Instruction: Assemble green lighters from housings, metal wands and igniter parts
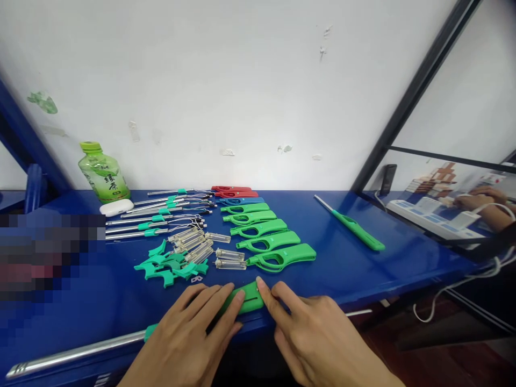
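At the table's front edge lies a long-necked lighter with a green handle (252, 299) and a metal tube (76, 352) pointing left. My left hand (193, 328) is closed over the handle, covering its middle. With curled fingers, my right hand (312, 325) grips the handle's right end, the index fingertip pressing there beside a small shiny part. Just beyond my hands are teal triggers (167, 263) in a pile and clear fuel tanks (193, 244). Green handle shells (282, 255) lie in a column, with red shells (236, 192) and a blue one behind.
Metal lighter tubes with wires (161, 217) lie at left behind the triggers. A green tea bottle (102, 172) and a white case (116, 208) stand near the wall. At right are an assembled green lighter (358, 231) and a power strip (435, 220). Another person's hands (486, 204) show beyond the frame.
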A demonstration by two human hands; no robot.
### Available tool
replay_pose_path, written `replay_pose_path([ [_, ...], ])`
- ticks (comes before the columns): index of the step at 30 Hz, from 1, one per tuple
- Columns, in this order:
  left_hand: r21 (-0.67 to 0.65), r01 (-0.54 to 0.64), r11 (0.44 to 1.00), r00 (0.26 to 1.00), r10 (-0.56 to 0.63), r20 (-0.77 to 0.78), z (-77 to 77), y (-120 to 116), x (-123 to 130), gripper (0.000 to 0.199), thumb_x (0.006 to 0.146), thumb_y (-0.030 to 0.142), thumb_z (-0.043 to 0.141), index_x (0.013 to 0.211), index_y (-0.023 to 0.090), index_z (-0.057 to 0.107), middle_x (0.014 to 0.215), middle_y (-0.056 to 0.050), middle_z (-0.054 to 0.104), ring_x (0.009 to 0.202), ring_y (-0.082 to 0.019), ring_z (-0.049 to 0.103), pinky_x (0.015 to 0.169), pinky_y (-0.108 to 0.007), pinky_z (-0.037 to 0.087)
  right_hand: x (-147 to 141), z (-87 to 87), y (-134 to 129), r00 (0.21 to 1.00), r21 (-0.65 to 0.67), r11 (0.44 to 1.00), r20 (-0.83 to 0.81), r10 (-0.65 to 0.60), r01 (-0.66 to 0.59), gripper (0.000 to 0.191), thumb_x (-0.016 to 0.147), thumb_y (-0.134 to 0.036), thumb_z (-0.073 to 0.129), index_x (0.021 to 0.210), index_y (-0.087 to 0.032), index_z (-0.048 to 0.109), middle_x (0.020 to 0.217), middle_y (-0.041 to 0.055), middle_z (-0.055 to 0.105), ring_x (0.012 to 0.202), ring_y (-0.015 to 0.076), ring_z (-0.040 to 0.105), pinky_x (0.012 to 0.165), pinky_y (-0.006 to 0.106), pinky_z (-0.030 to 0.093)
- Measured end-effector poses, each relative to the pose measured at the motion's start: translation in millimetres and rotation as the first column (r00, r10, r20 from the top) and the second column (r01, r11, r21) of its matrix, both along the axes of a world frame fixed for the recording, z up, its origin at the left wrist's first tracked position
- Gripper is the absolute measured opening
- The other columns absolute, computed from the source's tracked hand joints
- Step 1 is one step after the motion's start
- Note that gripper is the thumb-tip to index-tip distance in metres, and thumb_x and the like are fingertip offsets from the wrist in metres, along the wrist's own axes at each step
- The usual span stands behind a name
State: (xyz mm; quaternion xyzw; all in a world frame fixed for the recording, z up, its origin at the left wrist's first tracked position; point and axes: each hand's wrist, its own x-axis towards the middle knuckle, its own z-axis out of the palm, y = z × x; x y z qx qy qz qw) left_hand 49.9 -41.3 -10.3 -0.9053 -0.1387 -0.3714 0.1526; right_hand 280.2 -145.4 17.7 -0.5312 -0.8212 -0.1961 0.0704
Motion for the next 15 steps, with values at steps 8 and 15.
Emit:
replay_pose_path([
  [8, -0.042, 0.066, 0.997, 0.997, -0.068, -0.031, -4.4, 5, -9, 0.034, 0.111, 0.013, 0.052, 0.136, 0.023, 0.073, 0.13, -0.004, 0.083, 0.117, -0.016, 0.079, 0.107, -0.028, 0.058, 4, 1.3, -11, 0.829, 0.009, 0.997, -0.556, -0.058, 0.075, 0.042, 0.106, -0.025, 0.059, 0.146, -0.028, 0.074, 0.113, 0.0062, 0.081, 0.086, 0.0215, 0.079, 0.071, 0.032, 0.058],
  [15, -0.028, 0.087, 0.996, 0.996, -0.086, 0.03, 2.2, 5, -1, 0.033, 0.112, 0.011, 0.049, 0.127, 0.022, 0.076, 0.127, -0.001, 0.084, 0.11, -0.012, 0.081, 0.104, -0.025, 0.057, 1, 50.6, 13, -0.2, 0.222, 0.946, -0.964, 0.177, -0.234, 0.049, 0.11, -0.044, 0.055, 0.067, -0.024, 0.066, 0.058, -0.0009, 0.047, 0.057, 0.0164, 0.041, 0.057, 0.031, 0.038],
])
